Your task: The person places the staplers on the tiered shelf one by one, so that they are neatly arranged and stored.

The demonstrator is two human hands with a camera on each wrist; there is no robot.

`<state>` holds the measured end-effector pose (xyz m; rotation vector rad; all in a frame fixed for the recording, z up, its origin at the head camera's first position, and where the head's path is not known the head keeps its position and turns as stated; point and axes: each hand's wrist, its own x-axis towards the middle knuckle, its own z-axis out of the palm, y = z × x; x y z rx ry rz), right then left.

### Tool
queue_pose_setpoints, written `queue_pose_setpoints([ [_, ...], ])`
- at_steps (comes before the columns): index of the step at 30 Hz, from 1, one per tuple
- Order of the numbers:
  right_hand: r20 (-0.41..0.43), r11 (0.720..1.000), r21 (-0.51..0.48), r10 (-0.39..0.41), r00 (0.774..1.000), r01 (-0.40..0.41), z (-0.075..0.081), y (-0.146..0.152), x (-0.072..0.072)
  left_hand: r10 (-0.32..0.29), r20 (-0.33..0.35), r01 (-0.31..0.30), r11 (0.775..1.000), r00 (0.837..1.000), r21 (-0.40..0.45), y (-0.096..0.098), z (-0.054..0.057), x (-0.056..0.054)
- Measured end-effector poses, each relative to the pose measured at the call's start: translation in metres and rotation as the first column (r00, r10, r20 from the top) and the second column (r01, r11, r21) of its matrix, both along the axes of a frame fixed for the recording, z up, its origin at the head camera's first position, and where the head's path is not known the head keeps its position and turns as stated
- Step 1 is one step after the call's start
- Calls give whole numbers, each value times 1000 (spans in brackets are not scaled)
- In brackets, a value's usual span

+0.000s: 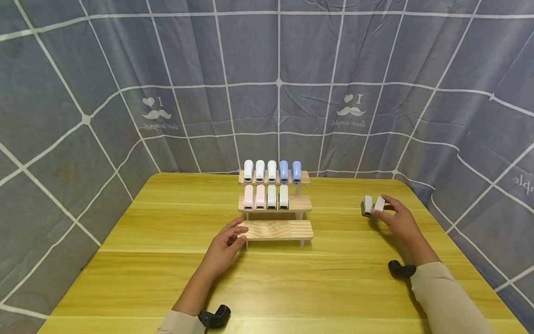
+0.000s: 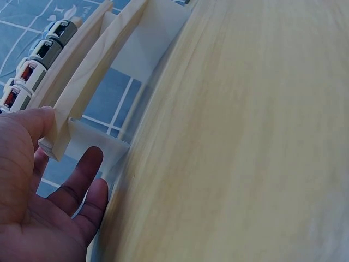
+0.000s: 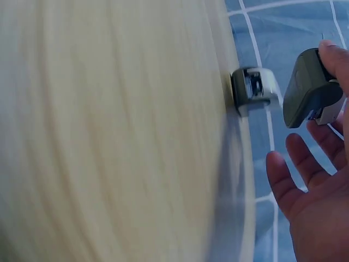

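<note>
In the head view my right hand point(image 1: 396, 219) is at the right side of the table. Its thumb and fingers pinch a small stapler point(image 3: 310, 90), white on top with a dark grey-green base, raised and tilted. Just left of it a second such stapler point(image 1: 367, 205) stands on the table. My left hand point(image 1: 225, 246) is at the left end of the wooden display stand's lowest step point(image 1: 277, 229), which bears nothing. Thumb and index finger hold that end in the left wrist view, the index finger partly hidden; the other fingers point(image 2: 82, 180) are loose below.
On the middle step stand two pink staplers point(image 1: 248, 197) and two pale ones point(image 1: 283, 197); the top step bears three white staplers point(image 1: 260, 171) and two blue ones point(image 1: 296, 171). A grey gridded curtain point(image 1: 250, 111) surrounds the wooden table point(image 1: 333, 287).
</note>
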<state>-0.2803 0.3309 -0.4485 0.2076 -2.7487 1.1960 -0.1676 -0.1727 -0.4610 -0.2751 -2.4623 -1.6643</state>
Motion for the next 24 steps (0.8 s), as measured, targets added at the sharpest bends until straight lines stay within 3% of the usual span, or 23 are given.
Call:
queue_pose_setpoints([
  [13,-113,993,-1,114,987,-115,16,-30,-1,3,5,-3,1000,1000,19,1,0,0],
  [21,-155,981,-69,167,974,-179,25,-56,0,37,21,-37,999,999,10,2,-2,-1],
  [24,-164,981,-62,172,971,-184,27,-66,2,51,24,-51,999,998,7,6,3,3],
])
